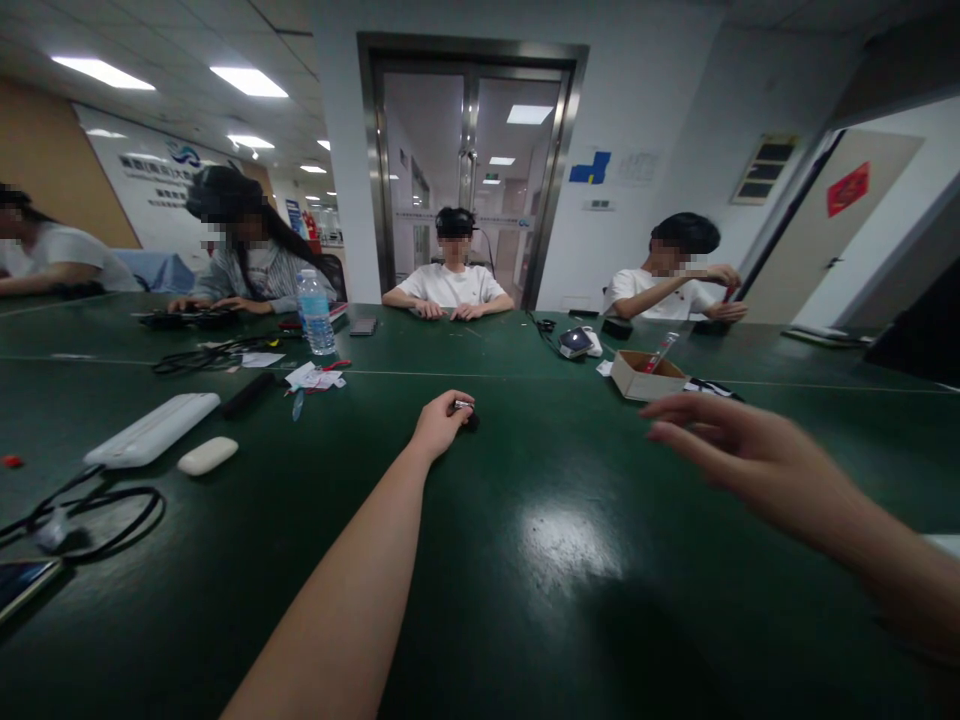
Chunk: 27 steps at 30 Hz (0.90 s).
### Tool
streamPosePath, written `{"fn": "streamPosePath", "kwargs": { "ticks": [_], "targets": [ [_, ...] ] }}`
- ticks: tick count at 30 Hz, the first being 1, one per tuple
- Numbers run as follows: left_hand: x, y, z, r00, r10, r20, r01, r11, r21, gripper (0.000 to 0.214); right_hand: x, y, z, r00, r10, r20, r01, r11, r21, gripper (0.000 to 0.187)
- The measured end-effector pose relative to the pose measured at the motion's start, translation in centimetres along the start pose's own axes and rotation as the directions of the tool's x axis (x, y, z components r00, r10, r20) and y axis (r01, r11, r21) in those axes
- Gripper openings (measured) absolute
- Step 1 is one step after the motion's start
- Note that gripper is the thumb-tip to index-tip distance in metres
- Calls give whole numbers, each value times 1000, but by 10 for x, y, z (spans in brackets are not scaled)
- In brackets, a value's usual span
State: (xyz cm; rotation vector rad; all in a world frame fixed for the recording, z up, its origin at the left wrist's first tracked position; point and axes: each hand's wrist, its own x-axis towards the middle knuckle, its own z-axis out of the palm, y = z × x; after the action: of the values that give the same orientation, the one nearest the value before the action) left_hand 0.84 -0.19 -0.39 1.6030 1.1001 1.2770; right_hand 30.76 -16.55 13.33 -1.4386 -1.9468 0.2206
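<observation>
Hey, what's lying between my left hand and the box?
In the head view, only bare tabletop shows between the dark item in your left hand and the box.

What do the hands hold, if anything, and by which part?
The left hand holds a small dark object, gripped part unclear; the right hand seems empty.

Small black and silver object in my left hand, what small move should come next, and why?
Perhaps bring your bare right hand over to the small black and silver object to steady it. Your bare left hand has its fingers around it, while the right appears empty, hovering open over the dark green tabletop.
</observation>
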Motion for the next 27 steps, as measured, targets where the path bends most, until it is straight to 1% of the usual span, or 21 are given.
{"fn": "streamPosePath", "kwargs": {
  "ticks": [1, 2, 4, 5, 6, 7, 9, 10, 11, 13, 15, 18, 21, 24, 27],
  "targets": [
    [1, 0, -1, 1000, 0, -13, 0, 998, -66, 19, 18, -5, 23, 992, 35, 124, -46, 995, 90, 21],
    [2, 0, -2, 1000, -1, -22, -2, 991, -135, 20, 34, -9, 49, 976, 77, 205, -113, 979, 169, 17],
    [4, 0, -4, 1000, -4, -28, -4, 966, -257, 24, 63, -15, 99, 937, 164, 308, -248, 934, 258, 12],
    [5, 0, -5, 1000, -7, -28, -2, 953, -304, 27, 75, -16, 122, 914, 223, 339, -330, 894, 303, 13],
    [6, 0, -6, 999, -13, -30, 2, 940, -341, 29, 84, -15, 142, 884, 274, 379, -413, 838, 357, 18],
    [6, 0, -6, 999, -20, -34, 6, 930, -368, 31, 93, -14, 159, 844, 322, 429, -500, 762, 412, 21],
    [8, -1, -7, 998, -28, -50, 6, 920, -393, 34, 105, -9, 183, 778, 340, 528, -614, 590, 525, 24],
    [8, -2, -6, 998, -27, -57, 2, 920, -393, 34, 110, -7, 191, 762, 314, 566, -637, 515, 573, 25],
    [9, -3, -6, 998, -24, -62, -2, 922, -387, 34, 113, -4, 197, 755, 281, 592, -648, 458, 609, 25],
    [10, -5, -6, 998, -15, -65, -11, 927, -375, 34, 118, 0, 204, 764, 211, 610, -637, 403, 658, 22],
    [11, -7, -6, 998, -5, -60, -17, 933, -361, 33, 120, 2, 208, 789, 168, 591, -603, 394, 694, 15],
    [10, -7, -5, 999, 13, -49, -28, 947, -321, 30, 118, 6, 212, 821, 150, 551, -563, 380, 734, 10],
    [8, -5, -6, 999, 21, -38, -31, 963, -268, 27, 116, 9, 213, 838, 163, 520, -544, 322, 775, 12],
    [6, -3, -5, 1000, -17, -25, 10, 966, -259, 25, 115, 11, 213, 862, 199, 466, -505, 256, 825, 19],
    [5, -1, -3, 995, -95, -38, 79, 951, -300, 21, 114, 12, 214, 883, 213, 417, -462, 243, 853, 23]
  ]
}}
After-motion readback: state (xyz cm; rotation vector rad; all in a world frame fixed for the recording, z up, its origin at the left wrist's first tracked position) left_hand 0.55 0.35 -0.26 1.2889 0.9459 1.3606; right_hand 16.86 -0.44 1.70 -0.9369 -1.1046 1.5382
